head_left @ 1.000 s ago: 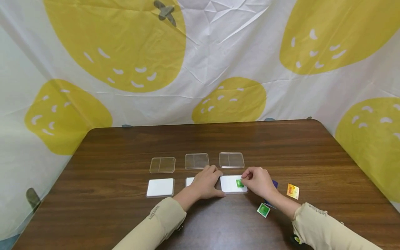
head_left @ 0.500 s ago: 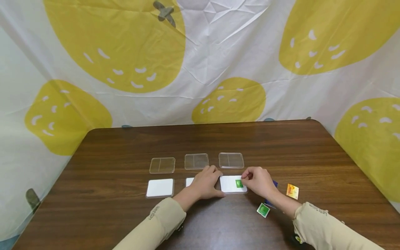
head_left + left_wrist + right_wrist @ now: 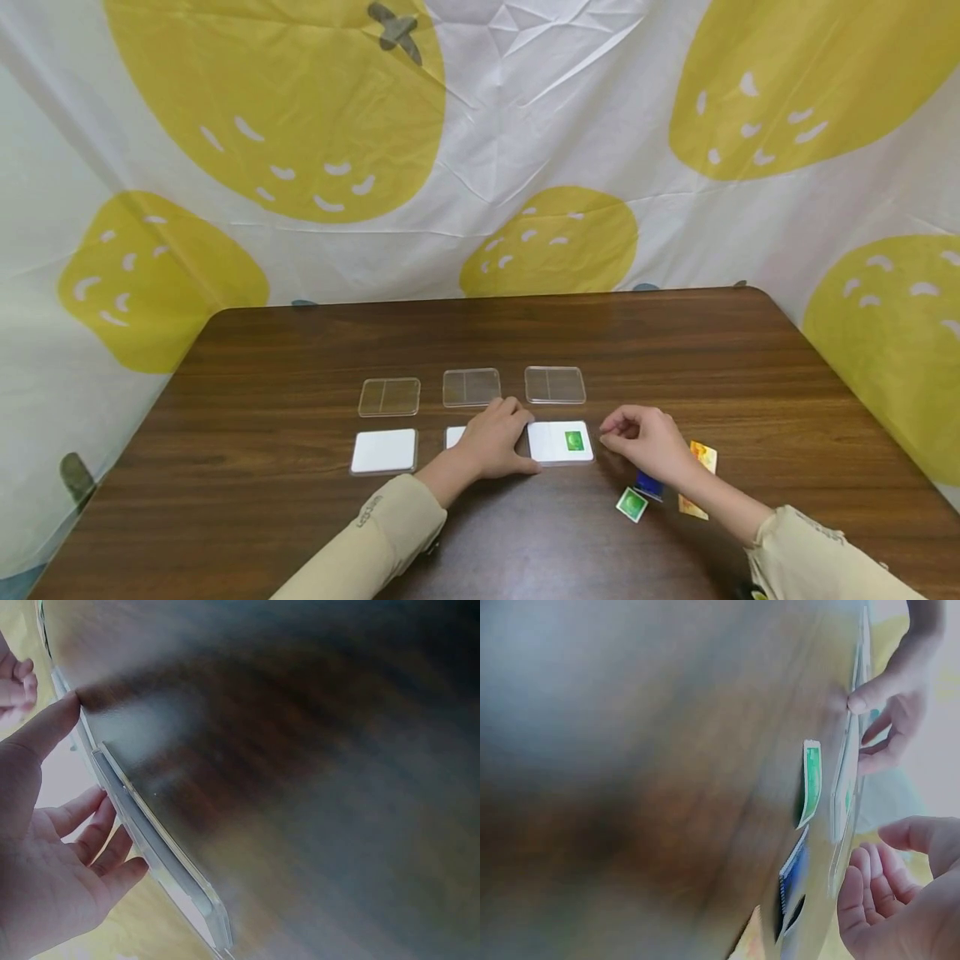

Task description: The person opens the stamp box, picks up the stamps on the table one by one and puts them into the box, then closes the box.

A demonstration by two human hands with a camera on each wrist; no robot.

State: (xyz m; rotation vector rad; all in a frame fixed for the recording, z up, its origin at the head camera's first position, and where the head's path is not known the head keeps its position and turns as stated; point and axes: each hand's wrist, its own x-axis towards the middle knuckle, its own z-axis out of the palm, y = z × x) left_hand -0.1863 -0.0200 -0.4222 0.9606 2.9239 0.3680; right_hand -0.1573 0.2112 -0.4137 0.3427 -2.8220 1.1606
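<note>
Head view: left hand [image 3: 487,442] stretched over the middle case [image 3: 454,437], gripping the left end of the right case [image 3: 551,442] between thumb and fingers, thumb at the near edge, fingers at the far. Just beyond that case's other end, apart from it, right hand [image 3: 651,443] released, with thumb and fingers loosely bent and nothing between them, seen likewise from the right wrist. On the white face of the right case, toward its right end, green stamp [image 3: 574,441] lying flat, clear of both hands. Near the right hand, on the table [image 3: 300,358], blue stamp [image 3: 648,487] partly hidden from the head view and, just beside it, second green stamp [image 3: 632,504] with a white border; cannot tell whether touching. Orange paper [image 3: 703,454] visible on both sides of the right forearm; cannot tell whether one piece or two. Farther left, left case [image 3: 384,451], white-topped, beside the middle case. Beyond the cases, in a row, left lid [image 3: 389,397], middle lid [image 3: 471,387] and right lid [image 3: 555,385], all clear. Behind the dark wooden tabletop, white cloth [image 3: 495,158] printed with big yellow fruit.
</note>
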